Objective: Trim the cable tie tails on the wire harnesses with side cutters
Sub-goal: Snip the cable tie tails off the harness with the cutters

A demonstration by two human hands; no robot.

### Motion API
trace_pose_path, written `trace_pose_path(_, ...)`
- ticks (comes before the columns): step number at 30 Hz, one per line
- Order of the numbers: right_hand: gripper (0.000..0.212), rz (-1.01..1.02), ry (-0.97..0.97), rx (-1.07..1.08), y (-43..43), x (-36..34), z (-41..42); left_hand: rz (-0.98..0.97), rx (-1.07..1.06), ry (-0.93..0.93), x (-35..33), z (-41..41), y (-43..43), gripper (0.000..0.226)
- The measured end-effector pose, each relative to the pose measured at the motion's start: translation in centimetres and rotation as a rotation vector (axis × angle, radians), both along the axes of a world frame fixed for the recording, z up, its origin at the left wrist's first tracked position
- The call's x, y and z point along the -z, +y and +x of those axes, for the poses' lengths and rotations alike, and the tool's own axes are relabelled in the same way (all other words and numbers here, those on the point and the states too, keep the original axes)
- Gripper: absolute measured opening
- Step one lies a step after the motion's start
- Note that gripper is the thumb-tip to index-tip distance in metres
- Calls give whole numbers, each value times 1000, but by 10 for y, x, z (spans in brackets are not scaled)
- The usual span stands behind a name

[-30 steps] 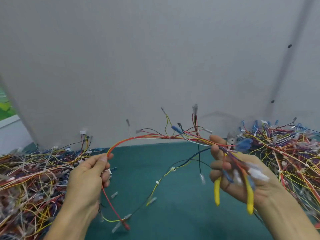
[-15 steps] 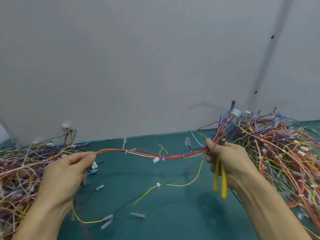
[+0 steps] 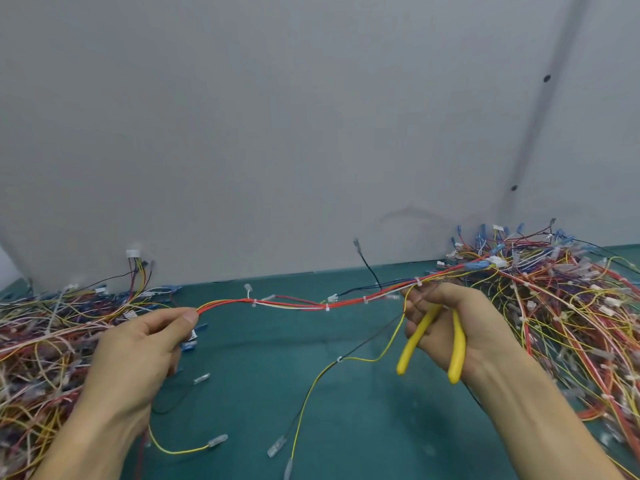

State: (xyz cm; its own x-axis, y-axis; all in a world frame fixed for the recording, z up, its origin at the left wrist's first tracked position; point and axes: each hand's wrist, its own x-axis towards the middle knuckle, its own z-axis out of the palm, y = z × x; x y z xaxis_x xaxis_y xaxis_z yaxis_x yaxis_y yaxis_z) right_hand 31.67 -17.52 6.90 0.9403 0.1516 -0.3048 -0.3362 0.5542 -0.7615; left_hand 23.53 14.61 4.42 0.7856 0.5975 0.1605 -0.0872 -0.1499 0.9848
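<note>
Above green mat (image 3: 346, 393): harness (image 3: 294, 304) stretched between hands, probably to show cable ties (image 3: 327, 307) for trimming. Left hand (image 3: 138, 348) pinches one end. Right hand (image 3: 460, 323) clamps other end together with cutters (image 3: 429, 337); yellow handles splayed, blades hidden. Harness piles (image 3: 571, 306) flank both sides, within reach.

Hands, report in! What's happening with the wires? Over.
Left hand pinches harness end. Right hand grips side cutters and harness. Left pile, right pile crowd the sides.
</note>
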Motion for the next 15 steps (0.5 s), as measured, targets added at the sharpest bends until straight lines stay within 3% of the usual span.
trace_pose_path(10,10,-65,-60,143,6,-2,-1,35,75,-14,-9,-3,-11,13)
trace_pose_path(15,30,51,-68,141,8,-21,-4,46,92,-16,-10,-4,-17,16)
